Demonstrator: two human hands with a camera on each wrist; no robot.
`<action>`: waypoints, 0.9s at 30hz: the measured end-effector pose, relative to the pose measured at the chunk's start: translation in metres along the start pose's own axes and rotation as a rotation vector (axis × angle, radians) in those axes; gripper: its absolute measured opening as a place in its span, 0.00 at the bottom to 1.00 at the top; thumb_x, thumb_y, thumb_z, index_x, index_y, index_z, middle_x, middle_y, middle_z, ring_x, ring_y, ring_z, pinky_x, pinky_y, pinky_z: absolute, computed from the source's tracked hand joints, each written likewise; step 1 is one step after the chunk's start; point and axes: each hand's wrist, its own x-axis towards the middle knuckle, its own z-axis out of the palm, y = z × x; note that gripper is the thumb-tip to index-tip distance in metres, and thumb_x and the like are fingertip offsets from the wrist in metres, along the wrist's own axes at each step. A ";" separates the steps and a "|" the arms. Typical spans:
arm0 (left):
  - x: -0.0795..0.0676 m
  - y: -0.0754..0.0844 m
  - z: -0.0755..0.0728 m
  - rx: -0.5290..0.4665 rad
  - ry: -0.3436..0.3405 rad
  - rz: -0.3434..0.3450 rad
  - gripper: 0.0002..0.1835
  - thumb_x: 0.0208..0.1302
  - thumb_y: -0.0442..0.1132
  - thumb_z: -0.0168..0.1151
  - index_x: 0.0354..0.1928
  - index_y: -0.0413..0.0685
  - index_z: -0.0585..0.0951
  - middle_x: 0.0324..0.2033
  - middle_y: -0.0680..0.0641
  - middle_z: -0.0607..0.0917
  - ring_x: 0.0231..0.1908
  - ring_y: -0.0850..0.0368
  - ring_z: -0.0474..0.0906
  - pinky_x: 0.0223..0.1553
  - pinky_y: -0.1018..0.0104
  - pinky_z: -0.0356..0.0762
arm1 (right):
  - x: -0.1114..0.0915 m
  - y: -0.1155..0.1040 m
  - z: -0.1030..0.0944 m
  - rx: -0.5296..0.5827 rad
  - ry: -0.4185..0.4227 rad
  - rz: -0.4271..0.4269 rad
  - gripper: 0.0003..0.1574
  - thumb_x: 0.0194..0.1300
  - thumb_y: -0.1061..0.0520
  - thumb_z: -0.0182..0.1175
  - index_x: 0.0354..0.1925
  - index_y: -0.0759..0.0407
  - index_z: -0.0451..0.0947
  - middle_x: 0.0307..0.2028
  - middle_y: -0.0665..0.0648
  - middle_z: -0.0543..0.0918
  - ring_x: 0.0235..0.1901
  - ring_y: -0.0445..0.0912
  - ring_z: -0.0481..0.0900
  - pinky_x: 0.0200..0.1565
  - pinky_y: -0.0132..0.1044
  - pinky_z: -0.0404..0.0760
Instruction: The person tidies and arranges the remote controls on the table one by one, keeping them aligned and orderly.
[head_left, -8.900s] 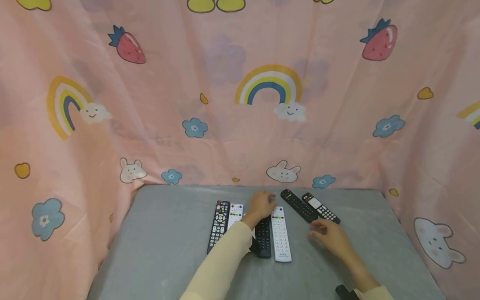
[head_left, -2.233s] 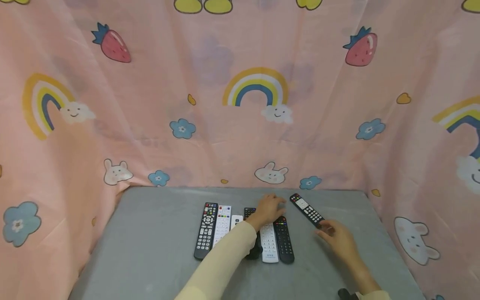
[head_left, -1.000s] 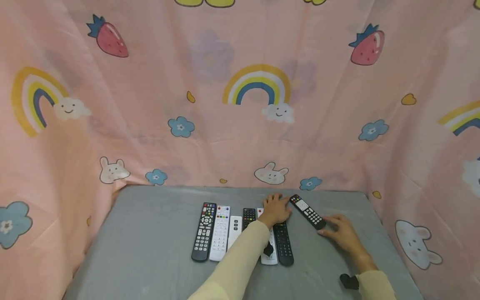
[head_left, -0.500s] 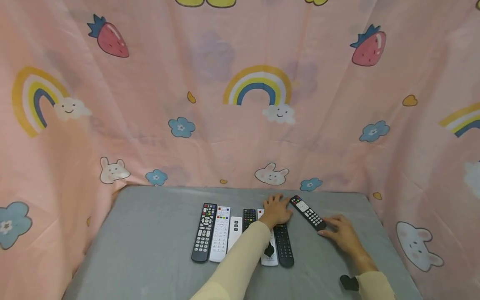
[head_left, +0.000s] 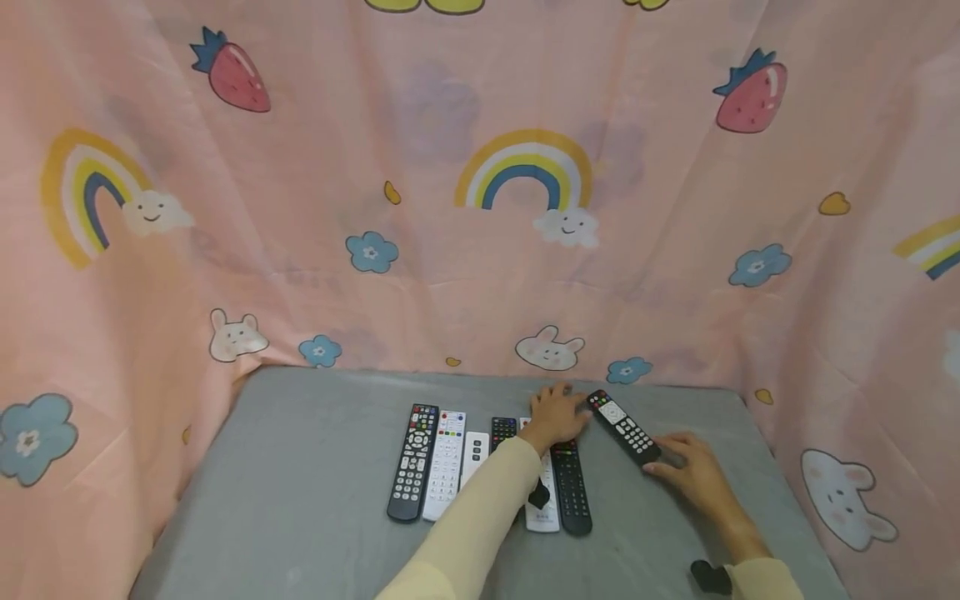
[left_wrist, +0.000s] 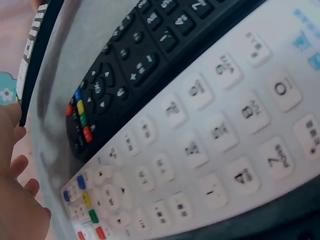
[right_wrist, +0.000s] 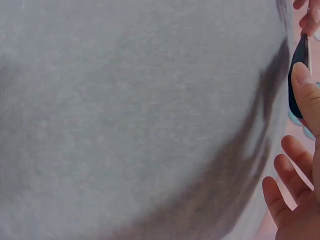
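Observation:
A black remote control (head_left: 624, 427) with a pale panel near its top slants between my two hands. My right hand (head_left: 693, 475) holds its lower end, the thumb along its side in the right wrist view. My left hand (head_left: 557, 417) has its fingertips at the upper end, seen in the left wrist view too. Both wrist views show this remote raised off the table. Below my left hand lie a black remote (head_left: 572, 492) and a long white remote (head_left: 543, 508) side by side. My left forearm covers part of the row.
Further left in the row are a black remote (head_left: 412, 464), a white remote (head_left: 447, 467), a short white remote (head_left: 476, 450) and another black remote (head_left: 504, 429), partly hidden. The grey table (head_left: 300, 492) meets a pink patterned curtain (head_left: 420, 308) at its back edge.
Since the earliest frame, the other black remote has moved from the right side to the row's right end. My hands have since come to the slanted remote. In the last second little has shifted.

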 end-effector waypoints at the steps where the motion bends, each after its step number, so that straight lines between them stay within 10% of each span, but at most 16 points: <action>1: 0.000 0.000 -0.002 0.000 0.004 0.009 0.24 0.74 0.59 0.45 0.70 0.73 0.68 0.75 0.55 0.61 0.71 0.50 0.58 0.64 0.52 0.60 | 0.000 -0.002 -0.001 0.001 0.003 -0.003 0.36 0.52 0.49 0.75 0.54 0.69 0.80 0.51 0.70 0.78 0.53 0.66 0.74 0.56 0.64 0.69; 27: -0.019 -0.013 -0.026 -0.128 0.133 0.040 0.17 0.71 0.55 0.55 0.55 0.64 0.84 0.63 0.53 0.75 0.63 0.52 0.65 0.63 0.49 0.64 | -0.003 -0.024 0.002 -0.086 0.015 -0.053 0.33 0.48 0.48 0.76 0.51 0.62 0.83 0.47 0.66 0.81 0.49 0.63 0.78 0.51 0.63 0.75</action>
